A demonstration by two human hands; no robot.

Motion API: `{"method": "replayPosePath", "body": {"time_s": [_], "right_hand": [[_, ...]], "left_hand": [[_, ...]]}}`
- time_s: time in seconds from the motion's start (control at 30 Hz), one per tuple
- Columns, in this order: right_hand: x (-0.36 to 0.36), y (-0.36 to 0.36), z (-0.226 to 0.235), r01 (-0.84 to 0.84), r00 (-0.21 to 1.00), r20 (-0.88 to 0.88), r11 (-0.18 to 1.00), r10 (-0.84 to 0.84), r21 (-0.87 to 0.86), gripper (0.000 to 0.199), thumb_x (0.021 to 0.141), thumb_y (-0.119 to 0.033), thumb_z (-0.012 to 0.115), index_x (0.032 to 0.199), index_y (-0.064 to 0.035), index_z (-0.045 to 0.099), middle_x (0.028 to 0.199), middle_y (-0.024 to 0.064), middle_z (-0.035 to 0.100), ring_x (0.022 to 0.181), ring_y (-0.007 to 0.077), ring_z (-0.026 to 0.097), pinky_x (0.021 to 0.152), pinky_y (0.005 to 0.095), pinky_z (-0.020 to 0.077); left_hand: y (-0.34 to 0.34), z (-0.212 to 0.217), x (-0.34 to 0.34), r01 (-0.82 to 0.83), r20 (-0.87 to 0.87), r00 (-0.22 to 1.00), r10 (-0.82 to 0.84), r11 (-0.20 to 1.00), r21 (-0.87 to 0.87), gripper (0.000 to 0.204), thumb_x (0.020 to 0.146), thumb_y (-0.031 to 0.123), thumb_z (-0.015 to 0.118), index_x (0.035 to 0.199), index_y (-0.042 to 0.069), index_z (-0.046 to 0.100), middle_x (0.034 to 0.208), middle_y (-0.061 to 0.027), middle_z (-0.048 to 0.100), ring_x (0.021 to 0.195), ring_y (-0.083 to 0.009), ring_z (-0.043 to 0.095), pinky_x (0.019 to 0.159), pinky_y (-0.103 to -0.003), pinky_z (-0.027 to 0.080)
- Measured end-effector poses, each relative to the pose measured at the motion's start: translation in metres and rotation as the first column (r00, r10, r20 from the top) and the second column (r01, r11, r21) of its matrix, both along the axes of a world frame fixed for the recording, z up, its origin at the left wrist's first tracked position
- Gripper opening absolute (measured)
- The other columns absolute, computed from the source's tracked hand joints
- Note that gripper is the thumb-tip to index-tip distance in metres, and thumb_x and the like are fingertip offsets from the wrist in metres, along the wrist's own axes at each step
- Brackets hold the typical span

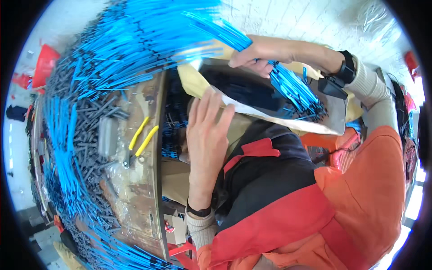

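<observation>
your right hand pinches a bundle of blue wires over the open bag; your left hand, fingers spread, presses the bag's near edge.

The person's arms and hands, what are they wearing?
Both hands are bare, no gloves. The left hand has a thin black band at the wrist and a cream ribbed cuff. The right hand has a thicker black wristband with a small black box on it, a cream ribbed cuff and an orange sleeve.
</observation>
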State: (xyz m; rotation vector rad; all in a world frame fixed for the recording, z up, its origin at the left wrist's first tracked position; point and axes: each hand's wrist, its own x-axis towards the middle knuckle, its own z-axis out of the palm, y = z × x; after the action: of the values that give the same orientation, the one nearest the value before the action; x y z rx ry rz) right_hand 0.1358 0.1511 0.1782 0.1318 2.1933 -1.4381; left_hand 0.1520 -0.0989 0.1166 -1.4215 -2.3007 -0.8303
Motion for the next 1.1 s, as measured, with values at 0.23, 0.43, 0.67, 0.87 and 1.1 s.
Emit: {"method": "replayPosePath", "body": {"time_s": [0.23, 0.43, 0.67, 0.87, 1.1], "right_hand": [[0.006, -0.132, 0.134, -0.526, 0.828, 0.047, 0.746, 0.559, 0.409, 0.027, 0.085, -0.026, 0.059, 0.07, -0.0029, 0.062, 0.05, 0.0083, 0.054, 0.046, 0.0171, 0.056, 0.044, 0.0334, 0.0451], [0.06, -0.205, 0.118, -0.499, 0.137, 0.047, 0.027, 0.989, 0.866, 0.013, 0.073, -0.011, 0.059, 0.079, -0.0065, 0.07, 0.065, 0.0149, 0.065, 0.065, 0.0298, 0.065, 0.051, 0.0421, 0.0472], [-0.113, -0.179, 0.122, 0.137, -0.566, 0.192, -0.138, 0.802, 0.981, 0.018, 0.07, -0.022, 0.064, 0.056, -0.0138, 0.058, 0.062, 0.0053, 0.058, 0.069, 0.0234, 0.059, 0.079, 0.0404, 0.0454], [-0.2, -0.111, 0.166, 0.231, -0.671, 0.301, -0.195, 0.678, 0.953, 0.012, 0.074, -0.016, 0.061, 0.065, -0.0118, 0.054, 0.076, 0.0095, 0.058, 0.083, 0.0269, 0.058, 0.097, 0.0462, 0.0441], [-0.286, -0.043, 0.124, 0.269, -0.605, 0.166, 0.003, 0.779, 0.963, 0.007, 0.08, -0.016, 0.06, 0.076, -0.0114, 0.055, 0.123, 0.0159, 0.054, 0.119, 0.0337, 0.052, 0.105, 0.0494, 0.0411]], "left_hand": [[-0.045, -0.019, 0.008, -0.107, 0.18, 0.979, 0.095, 0.993, 0.058, 0.03, 0.076, 0.001, 0.057, 0.102, 0.011, 0.068, 0.116, -0.0145, 0.06, 0.111, -0.0333, 0.055, 0.1, -0.044, 0.042], [-0.018, -0.097, 0.014, -0.406, 0.711, 0.593, -0.376, 0.623, 0.669, 0.026, 0.084, 0.003, 0.056, 0.105, 0.011, 0.069, 0.102, -0.016, 0.067, 0.095, -0.0333, 0.064, 0.084, -0.037, 0.051], [-0.046, -0.132, 0.013, -0.213, 0.731, 0.676, -0.099, 0.922, 0.322, 0.028, 0.088, 0.005, 0.056, 0.114, 0.003, 0.065, 0.094, -0.0119, 0.07, 0.083, -0.018, 0.068, 0.074, -0.031, 0.053], [-0.012, -0.154, 0.008, 0.053, 0.732, 0.642, -0.226, 0.966, 0.252, 0.029, 0.087, 0.009, 0.058, 0.114, 0.008, 0.065, 0.095, -0.0148, 0.07, 0.084, -0.0255, 0.068, 0.076, -0.034, 0.053], [-0.021, -0.16, 0.002, 0.098, 0.745, 0.654, -0.129, 0.991, 0.086, 0.029, 0.088, 0.012, 0.057, 0.116, 0.012, 0.064, 0.092, -0.0176, 0.069, 0.084, -0.0327, 0.067, 0.074, -0.038, 0.052]]}}
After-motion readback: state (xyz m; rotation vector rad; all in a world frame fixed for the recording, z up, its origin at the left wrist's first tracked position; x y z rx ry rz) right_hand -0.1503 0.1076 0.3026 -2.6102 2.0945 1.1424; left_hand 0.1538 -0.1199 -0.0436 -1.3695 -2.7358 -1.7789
